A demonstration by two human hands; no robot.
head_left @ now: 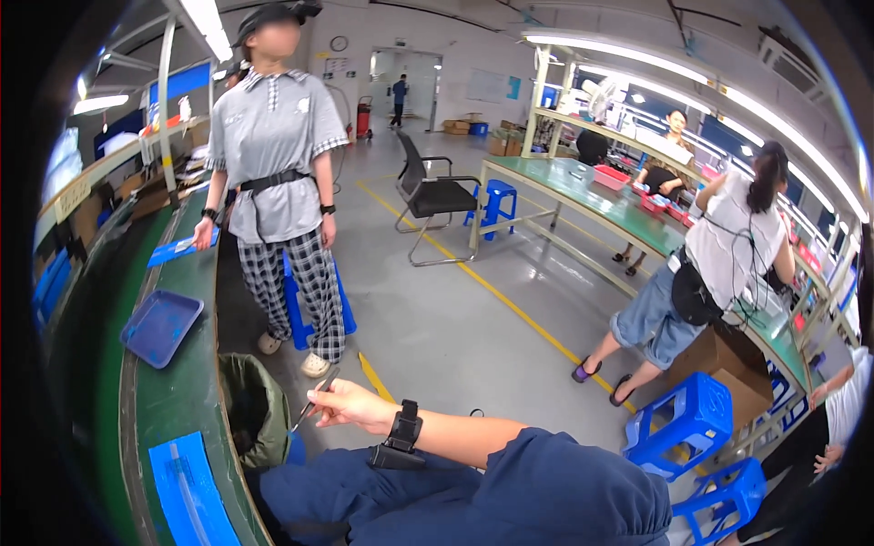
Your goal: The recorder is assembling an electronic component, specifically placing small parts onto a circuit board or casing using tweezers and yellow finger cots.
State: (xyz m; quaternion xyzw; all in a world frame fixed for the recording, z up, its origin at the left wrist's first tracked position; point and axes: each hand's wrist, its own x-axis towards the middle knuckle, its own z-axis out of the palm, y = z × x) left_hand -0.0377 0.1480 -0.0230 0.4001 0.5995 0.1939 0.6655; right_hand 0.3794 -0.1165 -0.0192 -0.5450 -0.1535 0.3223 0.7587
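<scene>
My right hand (350,405) reaches left over the gap beside the bench, a black strap and device on its wrist. Its fingers are pinched round slim dark tweezers (304,414), their tip pointing down toward an olive bag-lined bin (264,414). On the green bench (182,400) nearest me lies a bright blue mat (193,496) with a long, pale strip along it. Farther up the bench sits a blue-purple tray (164,328) with small blue bits inside. My left hand is out of view.
A person in a grey shirt (282,155) stands by the bench, one hand near another blue mat (182,247). To the right are blue stools (683,423), a cardboard box (724,369) and a person in white (733,246). A black chair (437,196) stands beyond.
</scene>
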